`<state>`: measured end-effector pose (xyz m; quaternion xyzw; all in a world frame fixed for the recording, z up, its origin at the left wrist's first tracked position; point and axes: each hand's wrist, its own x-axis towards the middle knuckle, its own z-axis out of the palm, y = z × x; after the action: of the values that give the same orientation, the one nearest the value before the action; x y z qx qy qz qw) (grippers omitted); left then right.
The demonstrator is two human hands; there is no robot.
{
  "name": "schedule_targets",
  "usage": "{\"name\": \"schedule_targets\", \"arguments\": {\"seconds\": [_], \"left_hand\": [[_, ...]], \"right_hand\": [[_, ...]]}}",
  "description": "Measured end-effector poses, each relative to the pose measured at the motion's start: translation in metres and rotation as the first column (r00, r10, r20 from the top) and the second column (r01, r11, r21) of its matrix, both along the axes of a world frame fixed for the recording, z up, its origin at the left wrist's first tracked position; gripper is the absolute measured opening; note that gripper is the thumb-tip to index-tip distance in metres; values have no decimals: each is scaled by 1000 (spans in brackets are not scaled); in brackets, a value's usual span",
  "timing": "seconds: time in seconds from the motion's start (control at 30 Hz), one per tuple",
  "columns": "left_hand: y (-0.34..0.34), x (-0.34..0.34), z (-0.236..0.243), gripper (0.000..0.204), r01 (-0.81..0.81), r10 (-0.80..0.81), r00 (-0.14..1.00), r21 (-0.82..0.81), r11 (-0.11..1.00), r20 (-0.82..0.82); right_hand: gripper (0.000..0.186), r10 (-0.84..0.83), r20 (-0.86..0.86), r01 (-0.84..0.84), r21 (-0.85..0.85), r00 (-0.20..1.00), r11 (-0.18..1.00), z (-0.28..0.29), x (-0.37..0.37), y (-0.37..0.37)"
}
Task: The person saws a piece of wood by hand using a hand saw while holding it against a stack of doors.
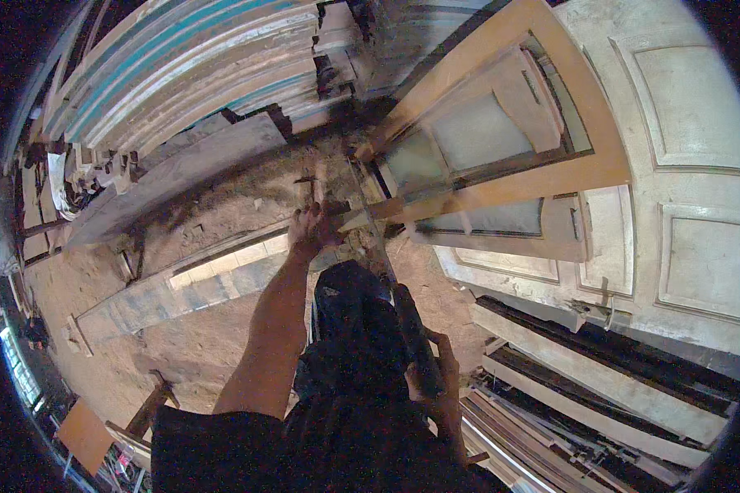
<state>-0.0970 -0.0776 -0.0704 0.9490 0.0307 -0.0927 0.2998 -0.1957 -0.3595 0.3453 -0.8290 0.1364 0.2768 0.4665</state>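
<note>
From my remote view, the left hand [310,232] lies at the end of a pale board [230,264], though I cannot tell whether it grips; the right hand [447,374] is wrapped around the dark lower part of a long narrow tool [413,337], whose thin end crosses beside an orange-brown door frame [510,186]; stacked planks [189,62] stand beyond.

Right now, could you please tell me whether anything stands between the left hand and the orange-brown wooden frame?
Yes: a long thin bar crosses the view between the left hand and most of the orange-brown frame; whether it touches either is unclear.
</note>
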Motion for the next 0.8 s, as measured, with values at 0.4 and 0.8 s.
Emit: {"name": "schedule_targets", "arguments": {"seconds": [0.4, 0.8], "left_hand": [[-33, 44, 144, 99, 371, -252, 832, 158, 915, -494], [-17, 9, 44, 71, 151, -196, 976, 352, 924, 96]], "right_hand": [[51, -12, 114, 14, -21, 993, 1000, -44, 42, 13], [47, -23, 392, -53, 184, 920, 981, -105, 82, 29]]}}
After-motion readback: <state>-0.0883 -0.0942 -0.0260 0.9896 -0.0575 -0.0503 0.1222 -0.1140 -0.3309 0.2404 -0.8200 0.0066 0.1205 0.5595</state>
